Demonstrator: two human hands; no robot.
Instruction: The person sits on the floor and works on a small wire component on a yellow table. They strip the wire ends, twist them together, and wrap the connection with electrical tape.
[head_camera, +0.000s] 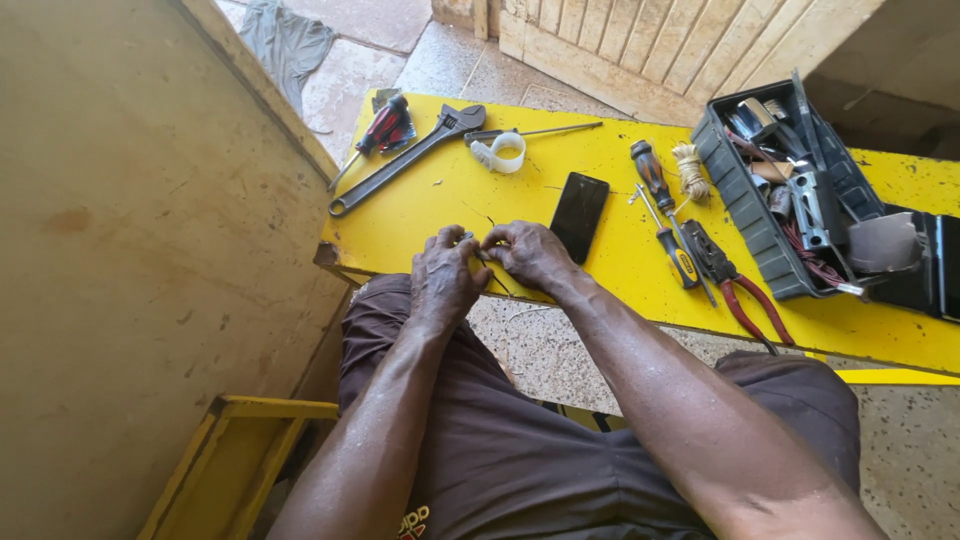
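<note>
The small part sits pinched between your two hands at the near table edge, centre frame; too small to say what it is.

Risk: it's held right over the edge. A slipped pinch would likely drop it to the floor between your knees. The thin wire under your hands could also snag.

Left hand: fingers curled tight, tips closed on the part. Right hand: also curled, fingertips meeting the left at the part.

Phone lies just right of your right hand, close enough to knock. Wrench and tape roll upper centre. Screwdrivers, pliers and toolbox to the right.
</note>
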